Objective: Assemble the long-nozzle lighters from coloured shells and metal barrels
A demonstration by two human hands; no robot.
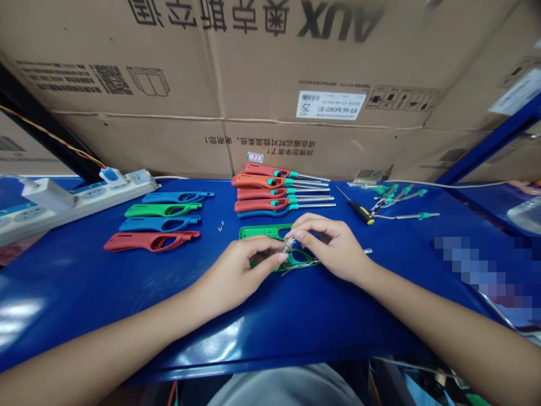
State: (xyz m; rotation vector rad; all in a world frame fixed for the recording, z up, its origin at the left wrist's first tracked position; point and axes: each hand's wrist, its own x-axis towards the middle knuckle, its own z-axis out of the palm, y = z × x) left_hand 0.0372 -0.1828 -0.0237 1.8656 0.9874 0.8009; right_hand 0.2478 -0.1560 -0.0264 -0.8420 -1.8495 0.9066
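Observation:
Between my two hands is a small clear and white part [289, 244], pinched by the thumb and fingers of my left hand [240, 269] from the left. The fingertips of my right hand [333, 242] close on its upper end. Just beneath my hands, green plastic shells [257, 232] of a long lighter lie on the blue table [203, 321], partly covered by my fingers. A thin wire and a metal rod [367, 251] show beside and under my right hand.
Red lighters [253, 193] with metal tubes are stacked behind my hands. Blue, green and red shells [146, 241] lie at the left near a power strip [95, 193]. A screwdriver [361, 212] and tubes with teal parts [406, 216] lie right. A cardboard box [169, 124] stands behind.

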